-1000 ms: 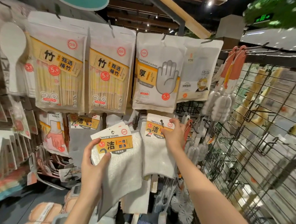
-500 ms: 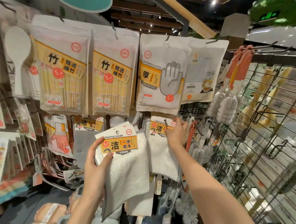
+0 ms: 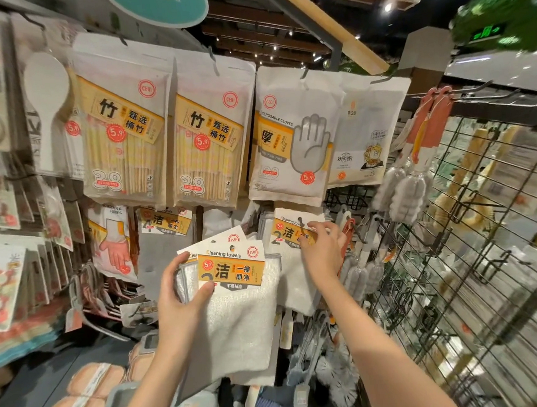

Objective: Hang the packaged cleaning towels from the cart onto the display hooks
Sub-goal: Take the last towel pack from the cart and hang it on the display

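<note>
White terry cloth fills the middle of the view: the left hand (image 3: 178, 301) holds a small stack of packaged cleaning towels (image 3: 236, 304) just below and left of the hung towel pack (image 3: 291, 255), thumb pressed across the front of the orange card header and fingers (image 3: 182, 266) curled behind the stack's edge. At least two more white headers fan out behind the front one, so several packs are left to hang. That hung pack is already on the display, directly under the disposable gloves bag (image 3: 294, 141), and the right hand (image 3: 322, 247) rests on its header, fingers pinching the card near the hole; the hook itself is hidden behind the card, so I cannot tell whether the pack is fully seated. My read: one pack is on or nearly on, the rest wait in the left hand, and the cart is out of view. The towels look soft and looped, limp below their stiff glossy headers, with a grey-edged cloth showing at the stack's left side. Left of the gloves bag hang two crinkly bags of bamboo sticks (image 3: 123, 143); to its right, a black wire grid panel (image 3: 455, 254).
</note>
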Motion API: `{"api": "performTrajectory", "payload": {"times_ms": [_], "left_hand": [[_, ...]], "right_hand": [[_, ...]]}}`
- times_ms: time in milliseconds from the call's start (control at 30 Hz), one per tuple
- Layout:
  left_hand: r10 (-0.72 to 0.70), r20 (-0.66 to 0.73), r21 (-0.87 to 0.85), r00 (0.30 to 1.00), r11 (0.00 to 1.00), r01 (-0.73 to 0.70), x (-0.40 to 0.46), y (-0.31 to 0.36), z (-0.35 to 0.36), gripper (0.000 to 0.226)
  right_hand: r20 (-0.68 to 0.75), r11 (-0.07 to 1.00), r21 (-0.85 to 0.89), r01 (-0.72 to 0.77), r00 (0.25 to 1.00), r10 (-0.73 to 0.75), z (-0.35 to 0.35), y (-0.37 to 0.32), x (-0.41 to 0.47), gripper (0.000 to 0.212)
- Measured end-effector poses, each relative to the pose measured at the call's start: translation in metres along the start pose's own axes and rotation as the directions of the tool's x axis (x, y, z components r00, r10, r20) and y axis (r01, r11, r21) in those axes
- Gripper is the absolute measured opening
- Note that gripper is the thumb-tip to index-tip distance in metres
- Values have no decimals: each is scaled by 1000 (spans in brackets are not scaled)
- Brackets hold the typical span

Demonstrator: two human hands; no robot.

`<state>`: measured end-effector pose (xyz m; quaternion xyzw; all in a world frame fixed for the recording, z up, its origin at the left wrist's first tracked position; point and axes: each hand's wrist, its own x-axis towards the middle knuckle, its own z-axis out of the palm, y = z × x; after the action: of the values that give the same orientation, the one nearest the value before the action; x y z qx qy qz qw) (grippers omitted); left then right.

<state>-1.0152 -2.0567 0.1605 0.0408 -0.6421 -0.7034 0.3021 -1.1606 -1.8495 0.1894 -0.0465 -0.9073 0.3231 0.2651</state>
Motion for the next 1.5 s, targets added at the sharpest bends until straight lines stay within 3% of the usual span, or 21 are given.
{"api": "performTrajectory", "payload": {"times_ms": [167,333,400,733,900,1033,1233,1500], "left_hand": [[-17,-30,8,999,1000,17,-5,2,0,54],[-20,-34,15,999,1000,21,-12,4,1,54],[-24,-30,11,999,1000,24,-13,2,1,55],[-77,-8,-9,997,997,77,-22,2,1,53],[-142,13,-163,990,976,143,-23,3,2,22],[-170,48,-216,984,960,176,-20,0,2,27],[-51,9,-133,999,990,51,-17,-2,-1,39],[-11,-5,-129,1000,992,10,-11,-4,1,40]], "right_hand": [[108,944,317,88,986,-128,-14,-11,-35,25],[410,855,512,-89,899,-151,-25,-32,-70,39],[445,848,519,-108,881,-160,-26,-36,-79,43],[457,853,511,-108,874,-163,-33,-27,-90,49],[471,811,565,-156,867,-161,-32,-19,-88,47],[428,788,597,-149,891,-155,-32,-14,-87,49],[350,727,657,-202,935,-57,-39,-3,-77,50],[157,710,679,-187,982,109,-44,9,-51,50]]}}
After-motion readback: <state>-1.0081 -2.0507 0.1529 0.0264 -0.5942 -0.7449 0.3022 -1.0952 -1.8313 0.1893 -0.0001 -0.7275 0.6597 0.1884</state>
